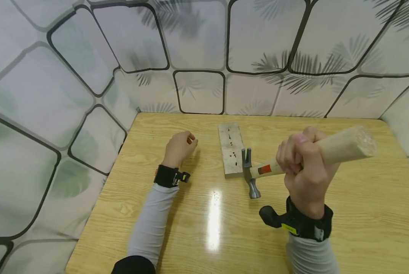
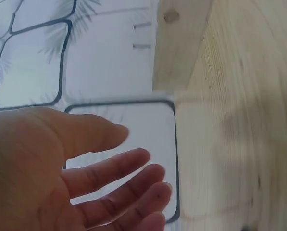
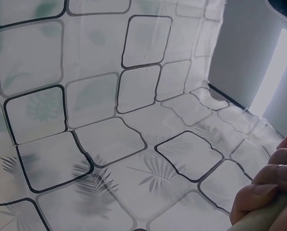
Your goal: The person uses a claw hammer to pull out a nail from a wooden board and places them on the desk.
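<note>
My right hand [image 1: 305,167] grips the wooden handle of a claw hammer [image 1: 248,173], raised with the handle's butt toward the camera. In the head view, the steel hammer head overlaps the right edge of a pale wooden block [image 1: 232,152]; contact cannot be told. A row of dark marks runs along the block's top. Two thin nails [image 2: 142,46] stick out of the block in the left wrist view. My left hand [image 1: 180,147] is left of the block, apart from it, fingers loosely bent and holding nothing. Only curled fingers [image 3: 263,192] and some handle appear in the right wrist view.
The block lies on a light wood-grain table [image 1: 197,228] with a bright light reflection near its middle. Patterned cloth walls [image 1: 201,91] with leaf prints rise behind the table and at its left and right sides.
</note>
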The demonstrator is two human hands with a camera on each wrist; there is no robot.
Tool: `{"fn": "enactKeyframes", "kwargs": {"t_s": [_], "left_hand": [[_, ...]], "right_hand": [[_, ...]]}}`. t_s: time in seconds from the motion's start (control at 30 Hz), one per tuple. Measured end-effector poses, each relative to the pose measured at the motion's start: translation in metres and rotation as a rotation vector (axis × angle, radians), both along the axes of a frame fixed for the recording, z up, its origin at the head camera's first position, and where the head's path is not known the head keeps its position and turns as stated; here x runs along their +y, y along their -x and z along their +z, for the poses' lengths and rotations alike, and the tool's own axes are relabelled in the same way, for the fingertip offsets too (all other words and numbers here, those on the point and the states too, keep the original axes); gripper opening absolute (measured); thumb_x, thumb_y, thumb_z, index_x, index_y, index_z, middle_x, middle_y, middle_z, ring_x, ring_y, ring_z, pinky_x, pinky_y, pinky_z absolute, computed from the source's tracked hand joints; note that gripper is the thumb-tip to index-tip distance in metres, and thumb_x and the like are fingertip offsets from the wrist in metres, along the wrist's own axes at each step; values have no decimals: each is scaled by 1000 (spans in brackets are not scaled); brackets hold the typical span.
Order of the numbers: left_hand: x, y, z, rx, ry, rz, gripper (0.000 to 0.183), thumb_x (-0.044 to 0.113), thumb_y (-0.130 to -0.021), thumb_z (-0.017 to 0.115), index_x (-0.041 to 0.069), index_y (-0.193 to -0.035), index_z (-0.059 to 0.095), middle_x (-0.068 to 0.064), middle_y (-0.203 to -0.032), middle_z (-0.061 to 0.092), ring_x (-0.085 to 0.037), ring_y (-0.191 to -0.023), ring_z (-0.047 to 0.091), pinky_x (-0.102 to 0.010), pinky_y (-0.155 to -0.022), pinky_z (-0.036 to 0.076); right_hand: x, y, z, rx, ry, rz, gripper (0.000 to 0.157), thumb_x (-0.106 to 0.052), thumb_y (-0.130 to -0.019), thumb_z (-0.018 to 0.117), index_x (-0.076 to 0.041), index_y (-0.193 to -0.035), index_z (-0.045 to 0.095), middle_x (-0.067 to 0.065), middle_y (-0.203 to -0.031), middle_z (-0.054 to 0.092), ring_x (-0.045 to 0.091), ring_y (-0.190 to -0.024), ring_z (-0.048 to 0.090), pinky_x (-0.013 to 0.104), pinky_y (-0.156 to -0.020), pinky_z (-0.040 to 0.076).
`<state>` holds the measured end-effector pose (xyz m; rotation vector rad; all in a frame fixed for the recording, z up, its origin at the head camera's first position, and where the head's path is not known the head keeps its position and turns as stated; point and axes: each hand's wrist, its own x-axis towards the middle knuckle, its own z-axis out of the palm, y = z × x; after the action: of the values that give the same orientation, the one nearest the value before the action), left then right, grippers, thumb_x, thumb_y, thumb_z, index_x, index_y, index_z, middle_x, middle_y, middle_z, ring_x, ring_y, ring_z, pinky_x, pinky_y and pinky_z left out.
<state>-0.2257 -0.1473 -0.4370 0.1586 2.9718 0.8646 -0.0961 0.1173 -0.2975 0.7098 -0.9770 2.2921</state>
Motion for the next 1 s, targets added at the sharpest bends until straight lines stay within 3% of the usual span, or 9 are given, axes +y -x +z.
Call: {"fn": "enactKeyframes", "kwargs": {"t_s": [0.17, 0.33, 0.53, 0.7, 0.87, 1.0], "left_hand": [[27, 11, -9, 42, -103, -22, 33, 35, -104, 57, 9, -122, 68, -10, -113, 67, -25, -92, 65, -40, -74, 54], [50, 28, -23, 38, -224, -42, 38, 35, -105, 55, 10, -134, 62, -12, -124, 61, -26, -96, 66, -40, -80, 54], [59, 48, -41, -1, -327, -10, 37, 31, -106, 55, 10, -134, 63, -11, -132, 59, -28, -109, 64, -43, -96, 51], [63, 57, -53, -39, -366, 18, 36, 34, -106, 53, 11, -132, 64, -11, -132, 61, -29, -118, 62, -44, -100, 50], [70, 62, -58, -62, -400, 18, 35, 35, -106, 54, 11, -128, 65, -13, -131, 64, -30, -122, 61, -44, -102, 49], [78, 68, -54, -69, -421, 17, 36, 35, -106, 54, 10, -129, 64, -13, -132, 63, -30, -125, 59, -44, -106, 46]], "right_hand": [[0, 1, 0, -1, 5, 7, 37, 14, -88, 38, -1, -56, 26, 0, -45, 25, 8, -35, 24, 19, -33, 19], [-3, 1, -1, 2, -4, 9, 36, 14, -88, 38, -1, -57, 27, 1, -46, 26, 8, -35, 25, 19, -34, 19], [-7, 1, -4, 4, -49, 5, 34, 14, -89, 36, 0, -59, 29, 1, -47, 28, 8, -36, 26, 19, -34, 20], [-5, 2, -5, -10, -77, -23, 34, 13, -89, 37, -1, -58, 29, 1, -46, 28, 9, -35, 26, 20, -33, 20], [-2, 6, -3, -30, -81, -43, 35, 13, -89, 39, 0, -58, 29, 1, -46, 28, 9, -34, 26, 20, -33, 19], [0, 13, -2, -49, -99, -49, 36, 12, -90, 42, 0, -58, 30, 1, -46, 28, 9, -34, 24, 21, -32, 18]]}}
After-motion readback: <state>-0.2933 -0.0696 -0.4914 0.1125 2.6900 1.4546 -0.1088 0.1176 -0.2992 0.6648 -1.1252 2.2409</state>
